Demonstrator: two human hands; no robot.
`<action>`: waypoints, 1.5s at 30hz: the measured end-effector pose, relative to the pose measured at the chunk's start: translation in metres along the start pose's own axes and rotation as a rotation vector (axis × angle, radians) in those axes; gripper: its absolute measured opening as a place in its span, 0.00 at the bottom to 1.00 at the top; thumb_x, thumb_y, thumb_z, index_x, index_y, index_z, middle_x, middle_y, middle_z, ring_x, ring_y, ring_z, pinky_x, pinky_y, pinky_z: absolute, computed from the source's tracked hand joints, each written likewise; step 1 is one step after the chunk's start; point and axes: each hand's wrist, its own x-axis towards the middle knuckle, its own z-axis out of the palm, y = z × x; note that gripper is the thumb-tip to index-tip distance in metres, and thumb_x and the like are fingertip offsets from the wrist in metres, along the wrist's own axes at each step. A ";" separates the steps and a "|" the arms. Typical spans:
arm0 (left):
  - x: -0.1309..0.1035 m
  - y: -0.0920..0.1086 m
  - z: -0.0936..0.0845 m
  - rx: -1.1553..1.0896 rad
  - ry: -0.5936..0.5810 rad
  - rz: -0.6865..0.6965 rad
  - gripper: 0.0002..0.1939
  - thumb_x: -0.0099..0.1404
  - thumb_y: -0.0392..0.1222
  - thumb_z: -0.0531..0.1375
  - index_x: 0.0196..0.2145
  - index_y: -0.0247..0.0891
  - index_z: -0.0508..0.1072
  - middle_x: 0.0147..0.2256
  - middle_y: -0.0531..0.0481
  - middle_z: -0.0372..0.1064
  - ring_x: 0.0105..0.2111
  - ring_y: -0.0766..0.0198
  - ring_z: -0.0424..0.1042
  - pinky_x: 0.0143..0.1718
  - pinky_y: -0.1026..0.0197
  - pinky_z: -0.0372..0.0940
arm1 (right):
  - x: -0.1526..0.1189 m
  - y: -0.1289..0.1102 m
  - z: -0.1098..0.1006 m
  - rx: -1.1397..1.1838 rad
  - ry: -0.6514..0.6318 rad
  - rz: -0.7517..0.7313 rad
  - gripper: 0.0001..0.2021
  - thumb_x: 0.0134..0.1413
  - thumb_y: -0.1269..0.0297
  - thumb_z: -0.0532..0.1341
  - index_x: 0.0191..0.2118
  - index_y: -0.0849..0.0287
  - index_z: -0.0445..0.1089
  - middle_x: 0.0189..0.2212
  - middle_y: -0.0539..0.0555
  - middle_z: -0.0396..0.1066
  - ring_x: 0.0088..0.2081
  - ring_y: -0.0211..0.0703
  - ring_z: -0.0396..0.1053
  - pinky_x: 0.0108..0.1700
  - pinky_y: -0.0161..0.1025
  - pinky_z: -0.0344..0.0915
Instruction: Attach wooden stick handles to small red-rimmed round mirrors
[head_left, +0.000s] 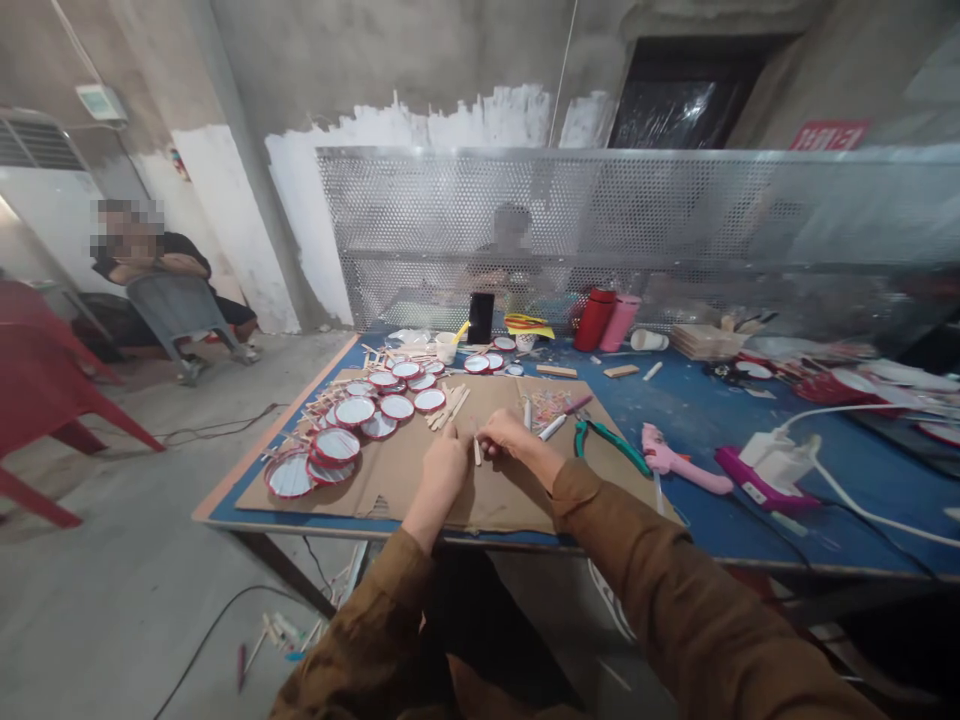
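Here before me, the right hand [504, 433] is pinching a stick [478, 456]; toward eight o'clock, the left hand [445, 461] is forming a loose fist, contents unclear; steadiness is likely helping.

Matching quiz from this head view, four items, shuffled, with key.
1. wooden stick
2. phone
3. power strip
4. cardboard sheet

A. purple, white plugs on it
B. brown, flat on the blue table
C. between the left hand and right hand
D. black, standing upright

Pairs: 1-C, 2-D, 3-A, 4-B
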 end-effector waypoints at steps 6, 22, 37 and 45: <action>0.005 -0.009 0.002 -0.060 -0.002 0.049 0.17 0.68 0.38 0.47 0.52 0.43 0.65 0.43 0.45 0.64 0.35 0.67 0.70 0.36 0.67 0.62 | -0.001 0.001 -0.001 -0.033 -0.043 0.035 0.10 0.42 0.81 0.57 0.16 0.63 0.61 0.08 0.48 0.62 0.10 0.33 0.61 0.16 0.31 0.65; 0.015 -0.014 -0.005 0.012 -0.088 0.041 0.19 0.67 0.43 0.47 0.53 0.55 0.65 0.44 0.46 0.64 0.37 0.61 0.71 0.35 0.63 0.63 | 0.006 -0.003 -0.008 -0.344 -0.020 -0.149 0.11 0.41 0.78 0.60 0.13 0.64 0.65 0.08 0.48 0.63 0.12 0.30 0.60 0.16 0.25 0.54; 0.014 -0.010 -0.008 -0.059 -0.115 -0.024 0.19 0.67 0.46 0.48 0.53 0.46 0.65 0.42 0.45 0.66 0.40 0.60 0.70 0.38 0.64 0.61 | 0.015 0.000 -0.016 -0.552 -0.076 -0.239 0.16 0.46 0.73 0.58 0.10 0.62 0.65 0.08 0.50 0.63 0.15 0.34 0.64 0.20 0.28 0.55; 0.016 -0.012 -0.006 -0.021 -0.122 -0.006 0.19 0.67 0.45 0.48 0.54 0.53 0.64 0.45 0.45 0.64 0.39 0.58 0.71 0.38 0.61 0.62 | 0.011 0.002 -0.021 -0.396 -0.160 -0.180 0.12 0.41 0.78 0.57 0.12 0.63 0.65 0.09 0.48 0.65 0.12 0.30 0.60 0.17 0.26 0.54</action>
